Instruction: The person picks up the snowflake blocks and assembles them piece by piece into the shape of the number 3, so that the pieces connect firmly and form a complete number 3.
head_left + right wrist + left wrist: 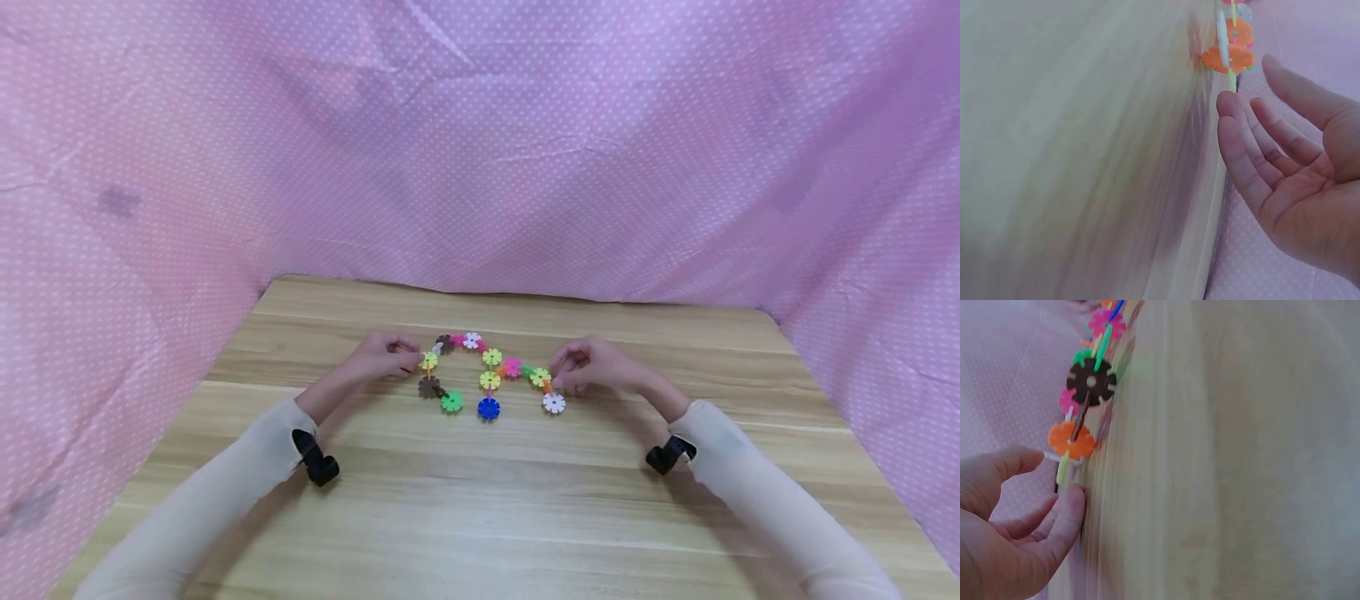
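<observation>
The chain of light, multicoloured plastic snowflake discs [487,375] on the wooden counter [480,500] looks rigid per piece but loosely jointed, best held at both ends, where the left hand [386,357] touches with half-curled fingers and the right hand [588,365] nears its end, fingers relaxed.

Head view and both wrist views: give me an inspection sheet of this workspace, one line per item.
Surface: light wooden table, bare around the work.
Job's things: one chain of interlocked snowflake discs lying on the table, in yellow, pink, white, brown, green, blue and orange.
Clutter: nothing seen.
Hands: left hand at the chain's left end, fingers around a yellow disc; right hand at its right end, fingertips by the white disc. Whether either hand actually grips cannot be told.
Cables: nothing seen; a black camera mount sits on each wrist.
Surroundings: pink dotted cloth hangs behind and on both sides.
</observation>
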The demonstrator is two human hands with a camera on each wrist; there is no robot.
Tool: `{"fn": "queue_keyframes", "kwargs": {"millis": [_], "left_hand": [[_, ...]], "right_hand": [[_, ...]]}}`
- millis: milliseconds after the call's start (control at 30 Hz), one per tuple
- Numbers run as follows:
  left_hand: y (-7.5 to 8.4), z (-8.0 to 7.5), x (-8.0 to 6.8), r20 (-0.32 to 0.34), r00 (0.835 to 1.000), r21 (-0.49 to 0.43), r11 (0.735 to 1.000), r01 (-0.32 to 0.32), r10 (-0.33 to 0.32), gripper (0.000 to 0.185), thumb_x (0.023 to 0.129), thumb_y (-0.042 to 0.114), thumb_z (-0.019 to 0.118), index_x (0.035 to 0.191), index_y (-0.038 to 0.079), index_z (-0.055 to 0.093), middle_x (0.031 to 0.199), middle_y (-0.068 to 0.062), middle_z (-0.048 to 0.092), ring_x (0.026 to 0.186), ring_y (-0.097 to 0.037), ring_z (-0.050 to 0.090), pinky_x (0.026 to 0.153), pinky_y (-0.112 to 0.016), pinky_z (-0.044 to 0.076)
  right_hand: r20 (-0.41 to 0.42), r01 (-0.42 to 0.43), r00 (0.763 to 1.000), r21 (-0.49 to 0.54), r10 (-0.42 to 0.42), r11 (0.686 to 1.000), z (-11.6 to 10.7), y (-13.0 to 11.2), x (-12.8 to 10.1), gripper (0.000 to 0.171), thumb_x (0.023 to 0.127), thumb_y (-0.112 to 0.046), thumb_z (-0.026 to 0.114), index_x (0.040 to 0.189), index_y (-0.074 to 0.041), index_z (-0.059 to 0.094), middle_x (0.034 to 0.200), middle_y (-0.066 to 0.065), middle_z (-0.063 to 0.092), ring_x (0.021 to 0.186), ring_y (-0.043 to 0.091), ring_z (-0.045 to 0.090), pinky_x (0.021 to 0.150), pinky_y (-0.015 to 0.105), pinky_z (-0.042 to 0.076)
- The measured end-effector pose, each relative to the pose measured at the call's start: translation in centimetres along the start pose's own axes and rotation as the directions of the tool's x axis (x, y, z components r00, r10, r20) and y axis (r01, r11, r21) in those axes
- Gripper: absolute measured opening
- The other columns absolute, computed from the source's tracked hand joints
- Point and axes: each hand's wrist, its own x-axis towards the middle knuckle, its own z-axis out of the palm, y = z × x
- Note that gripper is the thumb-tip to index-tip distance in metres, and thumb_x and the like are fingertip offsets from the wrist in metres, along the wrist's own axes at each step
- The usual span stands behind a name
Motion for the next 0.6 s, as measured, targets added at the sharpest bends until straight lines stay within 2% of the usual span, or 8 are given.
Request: {"fn": "queue_keyframes", "kwargs": {"millis": [167, 267, 400, 600], "left_hand": [[0.0, 0.5, -1.5, 0.031, 0.999, -0.033, 0.999, 0.024, -0.023, 0.053, 0.09, 0.009, 0.072, 0.134, -0.012, 0.051, 0.108, -0.016, 0.068, 0.087, -0.012, 0.067, 0.083, -0.027, 0.062], [0.2, 0.8, -2.3, 0.034, 0.998, -0.028, 0.998, 0.049, -0.048, 0.062, 0.086, 0.011, 0.077, 0.137, -0.008, 0.049, 0.103, -0.009, 0.066, 0.088, -0.014, 0.065, 0.083, -0.025, 0.06], [0.0, 1.4, -2.7, 0.015, 0.998, -0.021, 0.998, 0.056, -0.056, 0.068, 0.084, 0.011, 0.082, 0.14, -0.005, 0.047, 0.105, -0.01, 0.069, 0.091, -0.016, 0.067, 0.085, -0.025, 0.058], [-0.2, 2.2, -2.6, -0.027, 0.998, -0.112, 0.992, 0.055, -0.058, 0.062, 0.087, 0.0, 0.076, 0.139, -0.009, 0.044, 0.104, -0.018, 0.07, 0.084, -0.016, 0.071, 0.084, -0.032, 0.062]], "right_hand": [[0.013, 0.005, 1.0, 0.002, -0.006, 1.0, -0.1, 0.1, 0.6, 0.035, 0.089, -0.001, 0.075, 0.121, 0.008, 0.064, 0.106, 0.025, 0.072, 0.089, 0.018, 0.07, 0.074, 0.028, 0.061], [0.043, 0.007, 0.999, -0.006, -0.007, 1.0, -0.1, 0.3, 0.9, 0.039, 0.088, 0.001, 0.076, 0.124, 0.007, 0.063, 0.11, 0.025, 0.071, 0.094, 0.018, 0.069, 0.078, 0.025, 0.06], [0.091, 0.029, 0.996, -0.023, -0.027, 0.999, -0.1, 0.4, 1.2, 0.042, 0.088, 0.003, 0.074, 0.129, 0.006, 0.061, 0.112, 0.026, 0.069, 0.096, 0.019, 0.067, 0.079, 0.023, 0.058], [0.123, 0.053, 0.991, 0.011, -0.054, 0.999, 0.1, 0.6, 1.6, 0.044, 0.089, 0.006, 0.07, 0.131, 0.009, 0.059, 0.11, 0.026, 0.068, 0.093, 0.018, 0.067, 0.078, 0.023, 0.059]]}}
